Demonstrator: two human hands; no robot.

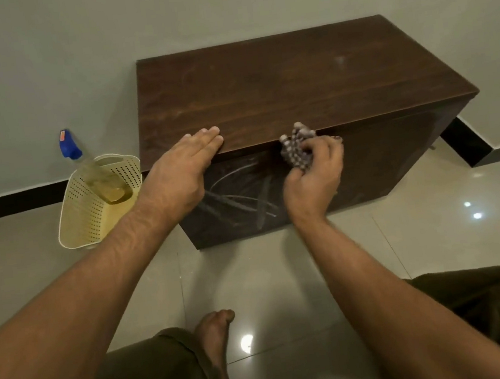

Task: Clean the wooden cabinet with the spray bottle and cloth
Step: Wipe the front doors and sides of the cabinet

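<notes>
Glossy pale floor tiles [285, 279] run up to a grey wall. Right hand [313, 178] has its fingers [328, 148] clamped on a bunched checked cloth [295, 149], pressed to the streaked front of the wooden cabinet [292, 83] just under its top edge. At nine o'clock, left hand [177, 176] lies flat, fingers together, on that edge. Further toward nine o'clock, a perforated cream basket [87, 209] holds the blue-topped spray bottle [92, 171]. At six o'clock a bare foot [214, 345] rests on the tiles.

Basket [87, 209] crowds the cabinet's [292, 83] left side; its top lies bare.
</notes>
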